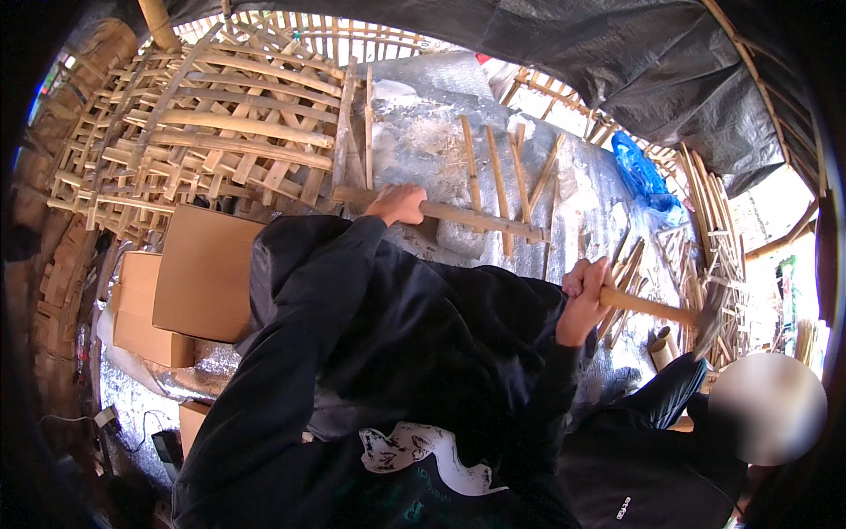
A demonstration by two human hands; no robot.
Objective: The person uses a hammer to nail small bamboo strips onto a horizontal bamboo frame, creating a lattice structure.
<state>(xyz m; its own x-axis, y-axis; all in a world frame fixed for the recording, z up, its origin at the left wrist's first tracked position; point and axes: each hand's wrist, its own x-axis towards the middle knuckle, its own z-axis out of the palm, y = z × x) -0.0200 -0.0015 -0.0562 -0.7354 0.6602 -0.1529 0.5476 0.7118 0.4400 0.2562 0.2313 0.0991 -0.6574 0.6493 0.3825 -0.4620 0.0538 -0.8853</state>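
My left hand (398,204) is closed around a long flat wooden batten (480,218). The batten runs left to right, with its right part lying across several bamboo strips (496,172) that point away from me. In my right hand (585,301) is a hammer (650,305), gripped near the end of its pale wooden handle. Its metal head reaches out to the right, apart from the batten, and looks smeared by motion. Whether nails are in the batten is too small to tell.
At left stand open cardboard boxes (207,273) in front of a woven bamboo lattice (238,115). A person in dark clothing (652,467) sits close at lower right. Loose bamboo strips and a blue plastic bag (641,172) lie at right, on silvery sheeting (414,123).
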